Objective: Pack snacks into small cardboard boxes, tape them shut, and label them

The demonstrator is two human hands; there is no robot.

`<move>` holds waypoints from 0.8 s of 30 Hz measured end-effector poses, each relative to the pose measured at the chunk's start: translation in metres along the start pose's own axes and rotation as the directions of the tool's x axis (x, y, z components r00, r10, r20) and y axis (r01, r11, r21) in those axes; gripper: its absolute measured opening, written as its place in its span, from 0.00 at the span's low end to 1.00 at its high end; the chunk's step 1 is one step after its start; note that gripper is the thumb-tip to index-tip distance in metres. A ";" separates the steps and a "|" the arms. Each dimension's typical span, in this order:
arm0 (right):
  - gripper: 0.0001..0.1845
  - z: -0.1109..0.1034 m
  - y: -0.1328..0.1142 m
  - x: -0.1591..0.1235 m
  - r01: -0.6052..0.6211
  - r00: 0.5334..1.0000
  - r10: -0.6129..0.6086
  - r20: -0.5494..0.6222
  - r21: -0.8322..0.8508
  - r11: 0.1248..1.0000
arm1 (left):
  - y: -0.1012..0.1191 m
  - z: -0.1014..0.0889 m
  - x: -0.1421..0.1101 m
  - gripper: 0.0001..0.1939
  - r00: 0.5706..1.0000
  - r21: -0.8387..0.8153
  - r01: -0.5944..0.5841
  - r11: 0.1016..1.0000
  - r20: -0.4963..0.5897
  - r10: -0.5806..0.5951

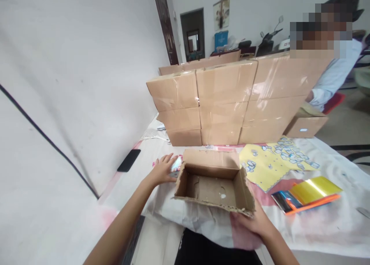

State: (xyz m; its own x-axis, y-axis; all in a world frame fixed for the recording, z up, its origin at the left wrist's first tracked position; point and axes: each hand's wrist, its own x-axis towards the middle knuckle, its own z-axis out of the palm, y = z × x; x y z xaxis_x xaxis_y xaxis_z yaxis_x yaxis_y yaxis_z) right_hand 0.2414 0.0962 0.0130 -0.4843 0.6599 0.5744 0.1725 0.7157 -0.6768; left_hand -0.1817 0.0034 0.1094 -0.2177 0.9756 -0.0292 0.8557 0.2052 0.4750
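An open-topped cardboard box (214, 188) with torn, ragged edges sits tilted towards me at the table's near edge; its back flap stands up. Inside, a small white spot shows on the bottom. Around the near right corner of this box, my right hand (254, 220) grips it from outside, its fingers partly hidden underneath. My left hand (164, 170) is just left of the box, fingers spread, over the white cloth. Close behind those fingers lies a small pink and white patterned thing (177, 164), partly covered.
A wall of taped cardboard boxes (222, 103) stands across the table. On the right lie a yellow sheet with paper pieces (266, 166) and shiny coloured sheets (313, 192). A black phone (129, 160) rests at left by the wall. A person (338, 68) is beyond the boxes, right.
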 end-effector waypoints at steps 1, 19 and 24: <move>0.51 -0.002 -0.007 0.003 0.037 0.999 -0.037 0.013 0.017 0.999 | -0.002 -0.004 0.003 0.56 1.000 0.001 -0.007 1.000 0.026 0.007; 0.16 -0.018 -0.093 0.022 0.274 0.901 -0.282 -0.331 -0.072 0.959 | -0.038 -0.013 -0.027 0.48 0.872 -0.561 0.135 0.817 -0.325 -0.367; 0.22 -0.007 -0.081 0.003 0.230 0.924 -0.247 -0.292 -0.095 0.969 | 0.018 -0.040 -0.052 0.47 0.758 -0.638 -0.097 0.764 -0.545 -0.358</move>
State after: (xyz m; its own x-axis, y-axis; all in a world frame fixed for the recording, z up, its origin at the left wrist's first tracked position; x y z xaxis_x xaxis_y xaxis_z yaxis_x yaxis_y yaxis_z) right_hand 0.2316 0.0414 0.0727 -0.2395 0.4994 0.8326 0.1370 0.8664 -0.4802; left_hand -0.1738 -0.0468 0.1552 -0.7272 0.6234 0.2871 0.3760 0.0118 0.9266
